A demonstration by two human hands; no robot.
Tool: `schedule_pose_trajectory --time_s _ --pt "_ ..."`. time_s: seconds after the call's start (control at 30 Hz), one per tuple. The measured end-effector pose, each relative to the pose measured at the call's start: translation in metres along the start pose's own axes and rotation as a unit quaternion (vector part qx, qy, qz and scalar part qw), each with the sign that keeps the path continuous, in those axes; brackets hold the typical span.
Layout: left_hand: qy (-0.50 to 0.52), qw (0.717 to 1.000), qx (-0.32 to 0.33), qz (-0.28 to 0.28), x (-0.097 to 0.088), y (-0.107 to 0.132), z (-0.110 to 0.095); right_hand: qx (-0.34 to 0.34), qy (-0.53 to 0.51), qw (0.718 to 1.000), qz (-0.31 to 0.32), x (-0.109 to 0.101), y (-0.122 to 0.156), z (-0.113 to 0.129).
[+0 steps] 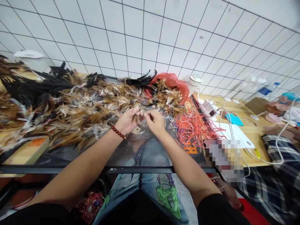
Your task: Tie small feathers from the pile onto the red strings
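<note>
My left hand [127,120], with a dark red bead bracelet at the wrist, pinches a small bunch of brown feathers [136,117] over a glass tabletop [77,154]. My right hand [154,122] meets it fingertip to fingertip, its fingers pinched at the same bunch. What else the right fingers hold is too small to tell. A big heap of brown, black and white feathers [77,106] lies just beyond and to the left of both hands. A tangle of red-orange strings [194,128] lies to the right of my right hand.
A red plastic bag [172,82] sits behind the feathers by the tiled wall. On the right stand a white cup [194,82], a power strip with white cables [209,109] and a wooden table [255,131]. Another person's plaid sleeve [281,159] lies far right.
</note>
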State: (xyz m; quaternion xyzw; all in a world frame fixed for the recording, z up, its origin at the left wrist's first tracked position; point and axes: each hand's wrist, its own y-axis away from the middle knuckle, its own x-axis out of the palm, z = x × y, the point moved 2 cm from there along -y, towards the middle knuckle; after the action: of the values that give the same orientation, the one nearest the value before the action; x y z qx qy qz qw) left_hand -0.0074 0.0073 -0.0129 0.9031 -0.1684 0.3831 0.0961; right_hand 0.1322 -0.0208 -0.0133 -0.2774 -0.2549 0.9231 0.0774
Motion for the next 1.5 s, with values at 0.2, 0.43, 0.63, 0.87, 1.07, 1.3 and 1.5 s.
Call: schedule_pose_trajectory --time_s 0.2,0.43,0.63,0.87,1.07,1.3,1.5 --pt "-0.03 0.997 -0.045 0.05 0.006 0.005 0.003 0.155 -0.276 0.949 -0.017 0.003 -0.012 -0.02" --pt "-0.056 0.997 -0.049 0.037 0.007 0.006 0.006 0.146 -0.287 0.947 -0.004 0.001 -0.013 -0.019" --pt "-0.137 0.988 -0.027 -0.062 0.005 0.005 0.008 0.031 -0.227 0.97 0.087 -0.007 -0.01 -0.004" --pt "-0.219 0.976 -0.018 -0.011 0.01 0.01 0.012 -0.061 -0.04 0.997 -0.024 -0.013 -0.006 0.002" --pt "-0.201 0.98 0.004 0.01 0.01 0.008 0.012 -0.012 -0.095 0.995 -0.039 -0.01 -0.008 -0.006" --pt "-0.172 0.985 -0.018 0.019 0.012 0.009 0.01 0.067 -0.25 0.963 0.079 -0.005 -0.012 -0.012" --pt "-0.211 0.975 -0.049 0.042 0.014 0.012 0.013 0.062 -0.252 0.964 0.06 -0.008 -0.013 -0.01"
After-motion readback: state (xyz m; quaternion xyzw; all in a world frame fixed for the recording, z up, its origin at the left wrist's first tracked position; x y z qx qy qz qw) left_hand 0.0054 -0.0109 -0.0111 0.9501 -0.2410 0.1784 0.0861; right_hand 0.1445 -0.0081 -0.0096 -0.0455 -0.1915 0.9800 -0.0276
